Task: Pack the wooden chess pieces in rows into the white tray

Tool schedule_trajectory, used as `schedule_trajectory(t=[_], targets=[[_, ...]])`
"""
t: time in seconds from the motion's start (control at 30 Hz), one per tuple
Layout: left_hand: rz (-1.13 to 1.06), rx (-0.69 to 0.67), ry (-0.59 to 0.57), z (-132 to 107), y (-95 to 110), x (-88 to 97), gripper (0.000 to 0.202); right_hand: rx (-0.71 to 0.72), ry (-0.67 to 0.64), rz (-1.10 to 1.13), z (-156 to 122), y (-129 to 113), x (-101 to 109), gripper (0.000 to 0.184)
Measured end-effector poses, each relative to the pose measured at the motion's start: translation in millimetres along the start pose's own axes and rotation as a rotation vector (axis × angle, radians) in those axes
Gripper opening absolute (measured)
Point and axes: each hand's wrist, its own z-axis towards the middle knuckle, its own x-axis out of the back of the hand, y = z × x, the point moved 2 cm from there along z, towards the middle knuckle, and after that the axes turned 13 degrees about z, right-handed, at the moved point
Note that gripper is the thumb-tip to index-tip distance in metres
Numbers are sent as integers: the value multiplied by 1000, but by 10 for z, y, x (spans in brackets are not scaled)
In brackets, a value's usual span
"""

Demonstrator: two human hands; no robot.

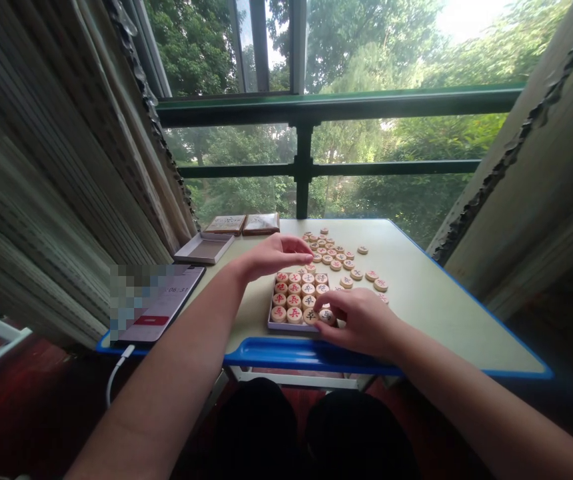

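Note:
A shallow box holds rows of round wooden xiangqi pieces, red-marked on its left and dark-marked on its right. My right hand is at the box's near right corner, thumb and index finger curled around a dark-marked xiangqi piece. My left hand reaches over the far side of the box, fingers stretched toward the loose xiangqi pieces. Its thumb and fingers look apart, though the fingertips overlap the pieces behind them.
A box lid lies at the back left, beside two flat cases. A phone with a white cable rests at the left. The table has a blue edge with a tray groove. Curtains and a railed window surround it.

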Motion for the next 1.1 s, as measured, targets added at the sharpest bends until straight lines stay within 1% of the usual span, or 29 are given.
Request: schedule_trajectory(t=[0.27,0.43,0.53,0.73,0.87,1.0,1.1], targets=[[6,25,-29,-2,-14,11,28,-24,-72,23,1,-24,16,14],[-1,35,-32,0,-21,23,24,-12,-73,8,-8,-18,12,16],[-13,40,-26,-2,-23,24,22,34,-78,-6,-19,-10,3,16],[-3,36,-13,-1,-22,29,22,193,-137,-65,-40,-20,-30,20],[2,46,-7,5,-27,33,22,223,-159,-82,-44,-31,-38,20],[15,62,59,43,-98,40,18,238,-167,-71,-39,-52,-8,22],[80,82,179,100,-230,57,17,245,-131,-41,-41,-58,18,24]])
